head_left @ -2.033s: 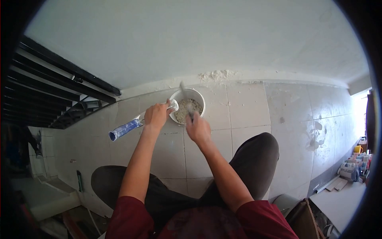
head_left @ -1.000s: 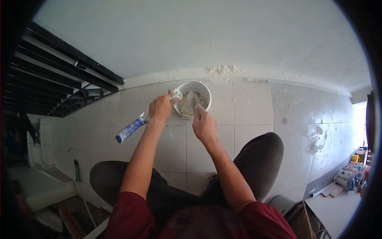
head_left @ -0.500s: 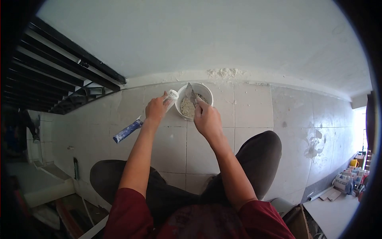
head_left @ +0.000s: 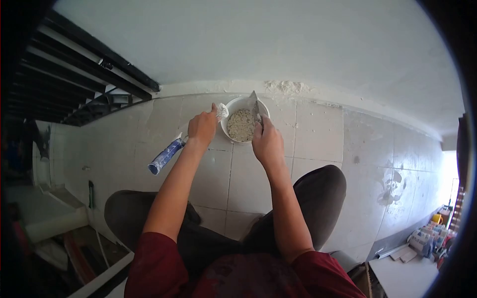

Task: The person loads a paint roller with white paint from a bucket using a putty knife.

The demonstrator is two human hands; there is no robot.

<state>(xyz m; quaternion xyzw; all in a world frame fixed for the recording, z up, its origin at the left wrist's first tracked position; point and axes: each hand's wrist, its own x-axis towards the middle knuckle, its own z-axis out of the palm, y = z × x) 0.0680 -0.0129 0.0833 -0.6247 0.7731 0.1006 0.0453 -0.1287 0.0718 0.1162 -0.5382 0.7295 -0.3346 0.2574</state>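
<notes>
Fingers of the right hand (head_left: 269, 145) are closed around the grip of a pointed trowel (head_left: 254, 101), blade tip directed up toward the wall (head_left: 278, 44). Fingers of the left hand (head_left: 201, 130) are curled around a white-coated tool (head_left: 222, 112), with the index finger extended; a blue handle (head_left: 166, 157) projects on the wrist side. Whether handle and coated end form one piece cannot be told. The white bucket (head_left: 238, 105) stands upright on the tiled floor (head_left: 206, 184), between the hands and the wall, and contains a lumpy, off-white mixture (head_left: 241, 126). The trowel blade overlaps the bucket's right side in view; contact with the rim cannot be confirmed. Step in hand, as judged: working the mixture or clearing residue from the tools. A further stroke calls for a firm trowel grip and a steady bucket. Printed packages (head_left: 422, 243) at far right carry lettering too small to read; no brand is legible on the blue handle.
</notes>
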